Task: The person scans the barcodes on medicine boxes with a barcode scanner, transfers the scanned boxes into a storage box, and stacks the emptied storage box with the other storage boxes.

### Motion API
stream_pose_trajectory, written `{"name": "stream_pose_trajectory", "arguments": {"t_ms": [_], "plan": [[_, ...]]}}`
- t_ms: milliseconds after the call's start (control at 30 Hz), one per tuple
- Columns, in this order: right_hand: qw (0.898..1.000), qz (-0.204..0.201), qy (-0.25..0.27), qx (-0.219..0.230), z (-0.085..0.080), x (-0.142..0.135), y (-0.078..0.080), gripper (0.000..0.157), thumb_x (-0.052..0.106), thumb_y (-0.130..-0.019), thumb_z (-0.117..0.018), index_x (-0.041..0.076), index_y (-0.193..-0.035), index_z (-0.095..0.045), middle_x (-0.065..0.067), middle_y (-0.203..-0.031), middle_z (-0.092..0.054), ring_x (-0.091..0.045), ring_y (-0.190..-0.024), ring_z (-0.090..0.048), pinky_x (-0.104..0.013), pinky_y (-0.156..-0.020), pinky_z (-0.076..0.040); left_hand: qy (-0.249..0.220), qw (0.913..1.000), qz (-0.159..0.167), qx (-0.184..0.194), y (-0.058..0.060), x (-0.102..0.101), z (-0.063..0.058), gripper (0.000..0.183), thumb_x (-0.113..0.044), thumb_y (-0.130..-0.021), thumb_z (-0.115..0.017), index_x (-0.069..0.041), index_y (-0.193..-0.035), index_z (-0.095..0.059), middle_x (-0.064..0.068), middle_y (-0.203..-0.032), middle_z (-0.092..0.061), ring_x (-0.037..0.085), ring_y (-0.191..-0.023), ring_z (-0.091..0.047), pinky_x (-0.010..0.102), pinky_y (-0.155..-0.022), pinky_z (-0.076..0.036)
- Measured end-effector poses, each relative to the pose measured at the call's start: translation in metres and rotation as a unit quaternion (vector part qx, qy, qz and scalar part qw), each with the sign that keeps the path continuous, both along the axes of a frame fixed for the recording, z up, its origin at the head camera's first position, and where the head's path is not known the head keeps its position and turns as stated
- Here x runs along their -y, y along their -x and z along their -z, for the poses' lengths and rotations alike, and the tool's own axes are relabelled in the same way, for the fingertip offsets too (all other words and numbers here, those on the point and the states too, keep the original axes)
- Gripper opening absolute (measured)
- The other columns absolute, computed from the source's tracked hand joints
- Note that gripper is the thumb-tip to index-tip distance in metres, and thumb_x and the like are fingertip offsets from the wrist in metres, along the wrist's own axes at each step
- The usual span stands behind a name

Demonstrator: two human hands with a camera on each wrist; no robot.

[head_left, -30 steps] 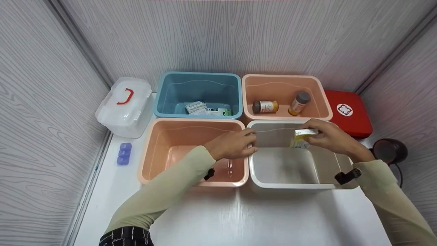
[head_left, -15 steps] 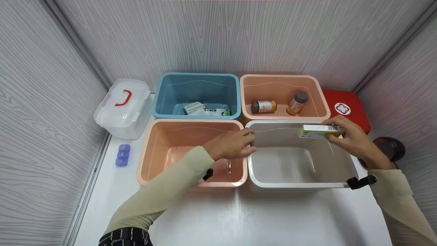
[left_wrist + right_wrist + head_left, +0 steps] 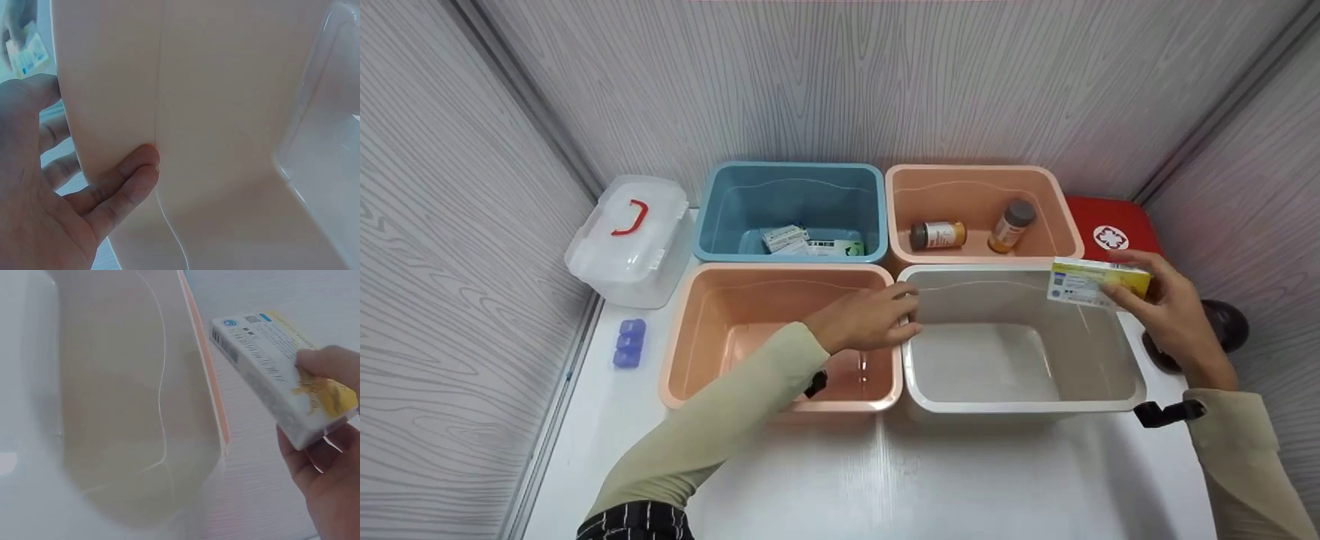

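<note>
My right hand (image 3: 1174, 319) pinches a white and yellow medicine box (image 3: 1095, 283), thumb on its printed face. In the head view the box overlaps the back right corner of the white bin (image 3: 1027, 407); the right wrist view shows the medicine box (image 3: 270, 371) beside the bin's rim. My left hand (image 3: 870, 315) rests loosely over the adjoining rims of the white bin and the front peach bin (image 3: 780, 271). The left wrist view has two left fingers (image 3: 135, 174) against the peach bin's inner wall, the others behind its edge.
Small medicine boxes (image 3: 810, 244) lie in the blue bin (image 3: 799, 163). Two pill bottles (image 3: 1009, 225) are in the back peach bin (image 3: 975, 169). A clear lidded case (image 3: 622, 232), purple pill organizer (image 3: 629, 343), red first-aid case (image 3: 1117, 225) and dark round object (image 3: 1226, 326) stand around.
My right hand has lifted the medicine box out of the white bin and moved it right, turning its printed face into view. My left hand stays on the rims.
</note>
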State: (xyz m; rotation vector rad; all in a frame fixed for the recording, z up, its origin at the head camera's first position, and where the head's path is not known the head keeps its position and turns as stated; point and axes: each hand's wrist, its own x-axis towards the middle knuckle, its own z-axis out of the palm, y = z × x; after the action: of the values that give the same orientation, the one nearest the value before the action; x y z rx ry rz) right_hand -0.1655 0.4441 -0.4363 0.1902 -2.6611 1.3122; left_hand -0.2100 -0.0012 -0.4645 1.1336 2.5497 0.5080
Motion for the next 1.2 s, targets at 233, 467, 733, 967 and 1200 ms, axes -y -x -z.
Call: {"name": "stream_pose_trajectory", "arguments": {"t_ms": [233,467,733,967,1200], "plan": [[0.974,0.067,0.213,-0.041,0.016,-0.024,-0.008,0.047,0.006,-0.106,-0.069,0.012,-0.149,-0.053,-0.001,-0.121,-0.063,-0.012,-0.091,-0.065,-0.014,-0.074,-0.056,0.002,1.0000,0.000,0.001,-0.001,0.000,0.000,0.037,-0.045,-0.114,-0.051,-0.018,-0.136,-0.064,0.006,-0.170,-0.044,0.024,-0.118,-0.064,0.041,-0.102,-0.058],[0.912,0.142,0.382,-0.038,0.037,-0.050,-0.016,0.027,0.001,-0.104,-0.069,-0.001,-0.131,-0.065,-0.007,-0.109,-0.059,-0.014,-0.086,-0.061,-0.016,-0.067,-0.057,-0.013,0.9999,0.002,0.007,-0.002,0.001,0.000,0.035,-0.044,-0.114,-0.050,-0.016,-0.130,-0.065,0.008,-0.170,-0.044,0.026,-0.125,-0.063,0.043,-0.105,-0.055],[0.808,0.211,0.547,0.053,0.076,-0.077,-0.035,0.042,-0.005,-0.104,-0.067,0.012,-0.142,-0.062,0.002,-0.143,-0.044,-0.015,-0.130,-0.049,-0.022,-0.088,-0.061,-0.009,0.9999,0.000,0.006,-0.001,-0.001,-0.002,0.035,-0.044,-0.114,-0.050,-0.017,-0.131,-0.065,0.008,-0.169,-0.045,0.025,-0.125,-0.062,0.043,-0.107,-0.056],[0.734,0.241,0.631,0.076,0.102,-0.086,-0.043,0.041,-0.005,-0.104,-0.067,0.015,-0.140,-0.065,0.006,-0.146,-0.041,-0.015,-0.131,-0.050,-0.030,-0.086,-0.061,-0.004,1.0000,0.001,0.005,-0.001,0.000,-0.002,0.036,-0.045,-0.114,-0.050,-0.018,-0.134,-0.065,0.007,-0.169,-0.045,0.023,-0.123,-0.063,0.042,-0.107,-0.056],[0.714,0.260,0.640,0.110,0.109,-0.089,-0.045,0.043,-0.001,-0.104,-0.069,0.021,-0.141,-0.065,0.010,-0.149,-0.038,-0.014,-0.135,-0.045,-0.031,-0.089,-0.061,-0.004,1.0000,0.000,0.002,-0.001,-0.001,-0.001,0.037,-0.044,-0.114,-0.050,-0.016,-0.134,-0.065,0.008,-0.169,-0.045,0.024,-0.120,-0.064,0.041,-0.105,-0.057]]}}
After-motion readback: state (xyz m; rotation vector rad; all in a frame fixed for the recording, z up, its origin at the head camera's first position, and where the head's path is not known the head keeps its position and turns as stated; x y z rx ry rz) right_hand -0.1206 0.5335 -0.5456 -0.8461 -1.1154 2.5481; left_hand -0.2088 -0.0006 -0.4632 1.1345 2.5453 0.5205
